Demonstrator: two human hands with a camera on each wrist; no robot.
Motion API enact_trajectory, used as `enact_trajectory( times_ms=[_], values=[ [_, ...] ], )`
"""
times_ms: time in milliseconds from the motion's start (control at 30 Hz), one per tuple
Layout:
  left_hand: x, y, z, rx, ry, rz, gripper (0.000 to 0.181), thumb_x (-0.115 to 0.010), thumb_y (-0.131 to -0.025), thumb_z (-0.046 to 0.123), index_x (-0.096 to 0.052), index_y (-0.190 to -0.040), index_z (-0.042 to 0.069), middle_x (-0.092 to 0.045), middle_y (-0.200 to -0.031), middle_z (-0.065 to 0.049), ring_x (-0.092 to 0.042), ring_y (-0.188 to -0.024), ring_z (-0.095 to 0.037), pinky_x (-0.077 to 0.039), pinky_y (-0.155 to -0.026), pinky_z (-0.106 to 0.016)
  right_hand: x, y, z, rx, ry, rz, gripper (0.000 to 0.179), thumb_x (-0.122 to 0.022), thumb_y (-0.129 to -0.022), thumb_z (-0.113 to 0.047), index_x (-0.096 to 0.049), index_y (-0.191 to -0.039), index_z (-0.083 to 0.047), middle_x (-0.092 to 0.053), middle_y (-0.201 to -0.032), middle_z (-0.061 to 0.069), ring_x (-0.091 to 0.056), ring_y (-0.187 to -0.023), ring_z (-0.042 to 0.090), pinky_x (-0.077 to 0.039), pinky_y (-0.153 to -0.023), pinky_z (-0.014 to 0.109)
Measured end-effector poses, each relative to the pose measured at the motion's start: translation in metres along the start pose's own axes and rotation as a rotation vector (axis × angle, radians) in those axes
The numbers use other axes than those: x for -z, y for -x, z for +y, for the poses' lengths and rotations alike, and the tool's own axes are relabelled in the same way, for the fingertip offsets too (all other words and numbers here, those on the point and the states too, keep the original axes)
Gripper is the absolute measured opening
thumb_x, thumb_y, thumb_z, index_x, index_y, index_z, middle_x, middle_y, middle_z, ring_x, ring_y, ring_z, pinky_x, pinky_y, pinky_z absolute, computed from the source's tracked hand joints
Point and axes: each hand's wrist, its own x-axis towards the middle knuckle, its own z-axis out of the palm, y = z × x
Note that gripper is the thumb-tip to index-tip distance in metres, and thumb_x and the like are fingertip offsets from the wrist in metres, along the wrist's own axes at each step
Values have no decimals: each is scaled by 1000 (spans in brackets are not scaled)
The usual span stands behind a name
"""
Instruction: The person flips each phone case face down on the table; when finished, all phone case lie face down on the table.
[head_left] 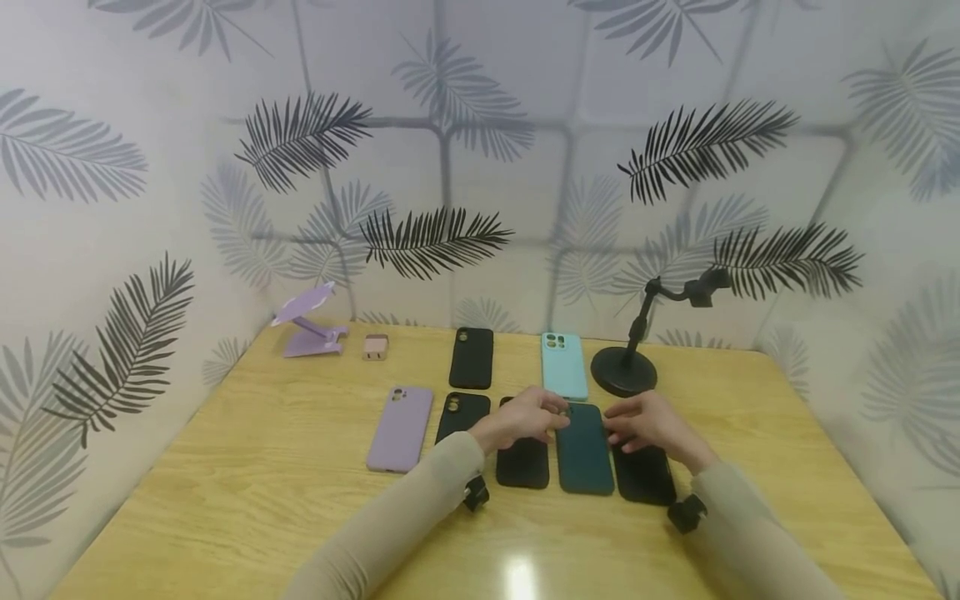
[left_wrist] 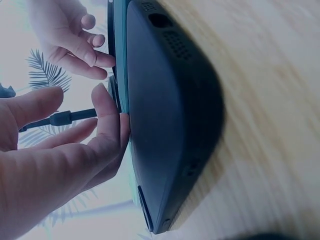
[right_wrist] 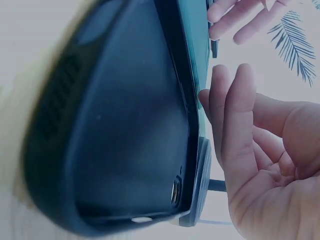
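A dark teal phone case (head_left: 585,454) lies between the two hands. Over its top left corner is my left hand (head_left: 528,414), fingers loosely bent and thumb apart, with a black phone case (head_left: 523,463) beneath. In the left wrist view that case shows its port end close up. My right hand (head_left: 651,427) hovers at the teal case's right side, above another black phone case (head_left: 645,477). The right wrist view shows this case (right_wrist: 130,115) hollow side up, the right fingers near its far edge. Neither hand grips anything; whether fingertips touch the teal case I cannot tell.
To the left lie a purple phone case (head_left: 401,428) and a black case (head_left: 462,414) partly behind the left forearm. Behind are another black case (head_left: 472,358), a light blue case (head_left: 564,367), a black stand (head_left: 624,372), a pink charger (head_left: 375,347) and a purple phone stand (head_left: 311,340).
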Motion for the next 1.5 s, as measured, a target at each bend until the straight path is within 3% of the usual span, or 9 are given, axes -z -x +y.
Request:
enact_trajectory(
  times_ms=[167, 400, 633, 833, 1067, 1500],
  values=[
    [-3, 0, 5, -19, -8, 19, 41, -58, -99, 13, -53, -137, -1, -54, -137, -19, -61, -115, -32, -57, -87, -40, 9, 3, 7, 31, -27, -33, 40, -60, -97, -9, -54, -127, 16, -72, -105, 21, -71, -80, 15, -60, -65, 30],
    [-18, -6, 10, -71, -3, 33, 39, -59, -98, 11, -55, -135, -1, -59, -131, -18, -63, -111, -31, -57, -87, -39, 24, 14, 18, 78, 13, 19, 42, -60, -97, -9, -52, -129, 15, -67, -114, 27, -67, -83, 12, -59, -66, 30],
    [-46, -8, 11, -76, 6, -14, 41, -59, -97, 9, -53, -136, -3, -59, -131, -20, -67, -105, -31, -57, -86, -37, 35, 30, 31, 58, 155, 95, 34, -67, -93, -13, -63, -118, 11, -72, -102, 18, -63, -80, 13, -54, -64, 28],
    [-62, -11, 13, -84, -2, -31, 41, -61, -96, 6, -54, -136, -2, -59, -132, -20, -69, -98, -28, -59, -80, -35, 40, 33, 41, 70, 208, 99, 31, -71, -89, -9, -67, -114, 9, -63, -90, 10, -58, -75, 14, -52, -61, 26],
    [-70, -12, 18, -44, -86, -21, 45, -65, -94, 10, -54, -137, 3, -54, -138, -21, -72, -84, -25, -59, -75, -32, 41, 36, 46, 83, 178, 55, 36, -72, -86, -2, -62, -118, 11, -64, -104, 22, -61, -88, 20, -55, -65, 28],
    [-72, -15, 21, -37, -104, 7, 43, -65, -94, 14, -57, -136, 5, -54, -138, -20, -70, -76, -23, -57, -74, -29, 42, 30, 47, 67, 152, 59, 35, -68, -85, 4, -61, -118, 14, -63, -102, 24, -64, -81, 21, -57, -64, 31]
  ],
)
